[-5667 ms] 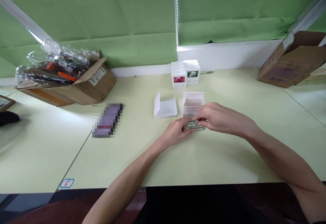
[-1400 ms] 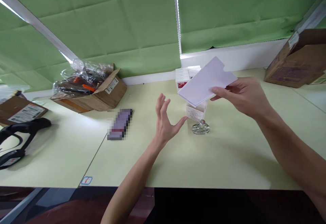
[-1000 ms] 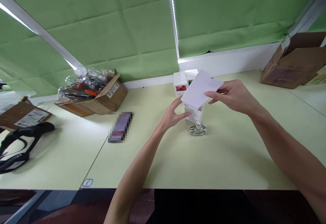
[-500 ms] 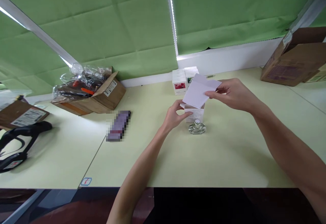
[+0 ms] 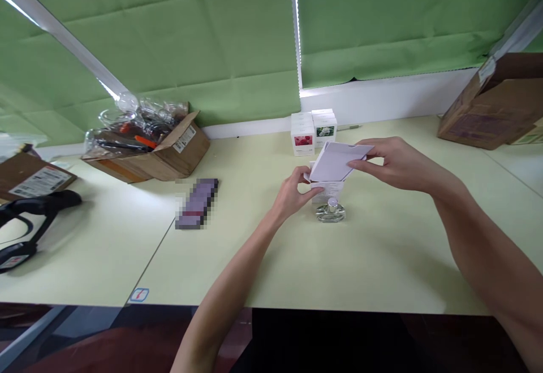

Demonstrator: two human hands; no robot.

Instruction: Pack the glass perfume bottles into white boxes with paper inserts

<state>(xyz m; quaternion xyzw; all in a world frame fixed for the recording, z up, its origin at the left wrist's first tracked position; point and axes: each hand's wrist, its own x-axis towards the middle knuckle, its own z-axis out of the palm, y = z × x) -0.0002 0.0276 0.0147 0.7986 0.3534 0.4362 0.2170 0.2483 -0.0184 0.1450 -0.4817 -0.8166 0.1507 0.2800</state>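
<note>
My left hand (image 5: 292,196) is closed on the left side of a small white carton (image 5: 321,194) with printed lines on its front. In my right hand (image 5: 397,164), a folded white card insert (image 5: 338,160) is pinched at its right edge between thumb and fingers. The insert is tilted, its lower end at the carton's top; whether it reaches inside is hidden. Just in front of the carton stands a clear glass bottle (image 5: 331,212), which looks like a perfume bottle, touched by neither hand.
Behind the hands are several white boxes (image 5: 302,142) with flower pictures, and a pen (image 5: 350,128). A pixelated dark flat object (image 5: 197,203) lies to the left. Cardboard boxes (image 5: 180,150) with wrapped items, black gear (image 5: 40,209) and an open carton (image 5: 492,107) stand farther out.
My right hand has brought the insert lower and tilted it, so its folded thickness shows above the carton. The view has shifted slightly. My left hand keeps its hold on the carton.
</note>
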